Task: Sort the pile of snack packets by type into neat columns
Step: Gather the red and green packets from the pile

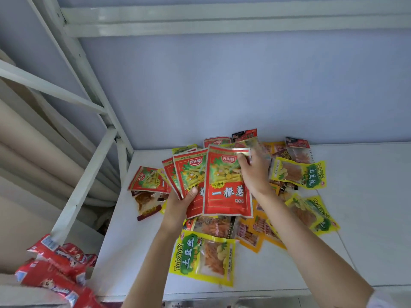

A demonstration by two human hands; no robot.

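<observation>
- Holding a fan of red snack packets (pixel 193 174) in my left hand (pixel 181 202), I have my thumb curled over their lower front edge and my fingers behind them, lifted above the pile.
- My right hand (pixel 253 172) grips the front red packet (pixel 226 185) by its upper right corner, fingers curled round the edge; this packet overlaps the fan and stands upright facing me.
- One more red packet (pixel 146 180) of the same type lies flat on the white desk (pixel 367 218), just left of the fan, tilted, with a brown packet (pixel 146 204) partly under it.
- Yellow-and-green packets lie around the heap: one (pixel 203 258) nearest me between my forearms, one (pixel 298 174) to the right of my right hand, another (pixel 313 215) right of my right forearm.
- Orange packets (pixel 255 234) lie under my right forearm, overlapping each other and a dark-edged packet (pixel 213 226) just below the fan.
- Dark-topped packets (pixel 298 148) sit at the far edge of the pile, near the pale wall (pixel 222 85).
- A white metal frame (pixel 89 174) stands to the left of the desk, and red wrapped packs (pixel 55 272) sit at the lower left, off the desk.
</observation>
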